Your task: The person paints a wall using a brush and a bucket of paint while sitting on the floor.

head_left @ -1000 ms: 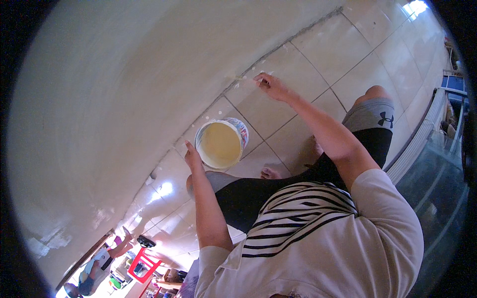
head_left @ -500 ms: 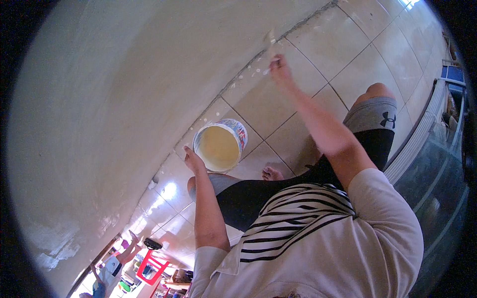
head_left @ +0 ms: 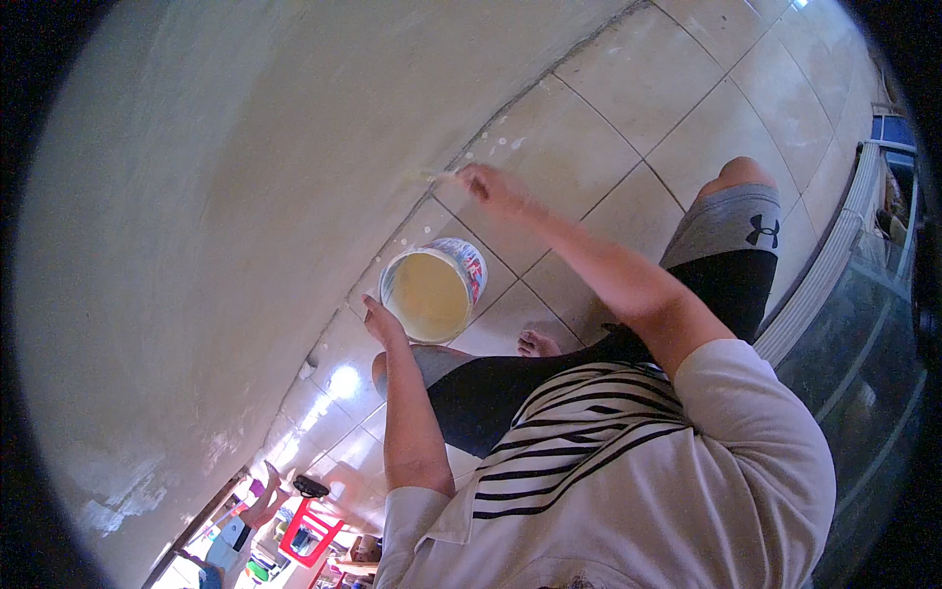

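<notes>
My left hand [head_left: 383, 321] grips the near left rim of a paint bucket [head_left: 475, 263], its thumb showing and the other fingers partly hidden. The bucket is white with a colourful printed side and tilts a little toward me. Pale yellow paint [head_left: 429, 294] fills much of what shows inside it. Beyond the bucket, my right hand [head_left: 488, 187] is closed round a paintbrush [head_left: 433, 177], blurred and pale. The brush's tip meets the bottom of the cream wall [head_left: 265, 177], just above the floor joint.
Pale floor tiles [head_left: 628, 79] carry white paint drops along the wall. My bare foot [head_left: 537, 343] is beside the bucket. At lower left are a red plastic stool [head_left: 312, 533], a dark shoe [head_left: 310, 486] and another person [head_left: 231, 542]. A glass-panelled frame [head_left: 834, 353] stands at right.
My right hand has swept left and nearer with the paintbrush, along the wall's base toward the bucket. My left hand and the bucket have barely moved.
</notes>
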A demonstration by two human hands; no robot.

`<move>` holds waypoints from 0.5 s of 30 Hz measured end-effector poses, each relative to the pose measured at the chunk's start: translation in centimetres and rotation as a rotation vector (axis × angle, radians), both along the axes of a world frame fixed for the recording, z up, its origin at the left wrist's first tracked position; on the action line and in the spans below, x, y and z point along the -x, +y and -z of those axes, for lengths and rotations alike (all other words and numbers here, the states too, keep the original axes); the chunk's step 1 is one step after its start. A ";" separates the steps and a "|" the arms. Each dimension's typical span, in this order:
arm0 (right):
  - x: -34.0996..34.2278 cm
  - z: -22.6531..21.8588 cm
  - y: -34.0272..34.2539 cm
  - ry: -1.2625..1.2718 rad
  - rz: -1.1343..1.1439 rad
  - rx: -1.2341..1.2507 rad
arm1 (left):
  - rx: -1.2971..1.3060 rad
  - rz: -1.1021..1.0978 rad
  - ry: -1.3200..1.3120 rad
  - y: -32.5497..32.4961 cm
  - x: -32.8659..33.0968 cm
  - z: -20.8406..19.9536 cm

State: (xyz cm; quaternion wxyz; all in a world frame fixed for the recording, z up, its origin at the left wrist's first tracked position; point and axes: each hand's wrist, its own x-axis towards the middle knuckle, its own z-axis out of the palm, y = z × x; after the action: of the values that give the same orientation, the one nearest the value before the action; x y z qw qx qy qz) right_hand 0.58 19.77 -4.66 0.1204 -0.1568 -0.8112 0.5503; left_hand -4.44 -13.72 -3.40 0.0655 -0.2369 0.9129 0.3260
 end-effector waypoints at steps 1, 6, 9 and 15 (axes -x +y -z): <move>0.2 1.5 1.9 0.116 0.068 -0.081 | -0.023 -0.015 0.005 0.4 0.2 -0.1; -2.2 1.0 8.8 -0.203 0.470 0.140 | 0.035 0.009 0.005 0.1 -0.4 -0.6; -1.7 3.0 11.1 -0.176 0.691 0.221 | -0.017 0.007 0.018 1.6 -0.5 -1.2; 2.5 3.1 0.2 -0.100 0.441 0.249 | 0.011 0.011 0.006 1.6 -0.4 -1.3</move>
State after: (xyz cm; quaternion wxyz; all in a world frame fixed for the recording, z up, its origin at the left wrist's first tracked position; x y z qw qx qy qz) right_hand -1.95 19.99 -7.72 0.1769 -0.3705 -0.6883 0.5981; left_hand -3.99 -12.16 -2.06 0.0635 -0.2311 0.9161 0.3213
